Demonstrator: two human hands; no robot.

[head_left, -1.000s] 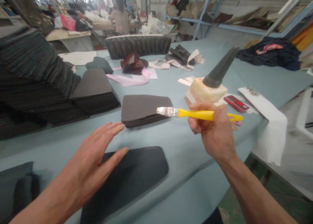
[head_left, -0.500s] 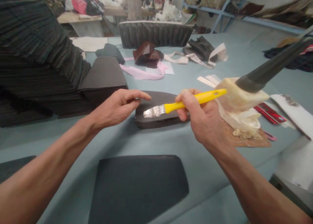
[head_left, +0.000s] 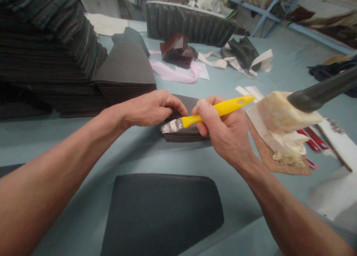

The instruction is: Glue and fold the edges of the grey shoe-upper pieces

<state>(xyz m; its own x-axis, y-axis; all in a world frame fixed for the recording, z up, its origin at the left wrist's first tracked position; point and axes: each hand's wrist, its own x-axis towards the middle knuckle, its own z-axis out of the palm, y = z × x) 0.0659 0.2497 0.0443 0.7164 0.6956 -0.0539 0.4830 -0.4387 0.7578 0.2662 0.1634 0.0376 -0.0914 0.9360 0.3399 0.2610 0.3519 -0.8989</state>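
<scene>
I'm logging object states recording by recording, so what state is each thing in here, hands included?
Right hand: closed around the brush handle
Left hand: fingers curled at the small stack; grip unclear
Yellow brush: held tilted, bristle end lower, coated with pale residue
Small stack: layered, lying flat, partly covered
Nearest dark panel: lying flat
Tall stack: piled high
Brown piece: crumpled
Pink strip: loose, curved

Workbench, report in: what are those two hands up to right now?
Right hand gripping yellow brush, angled at near left corner of small dark stack. Left hand over the stack, contact unclear. Both hands partly hide it.
</scene>
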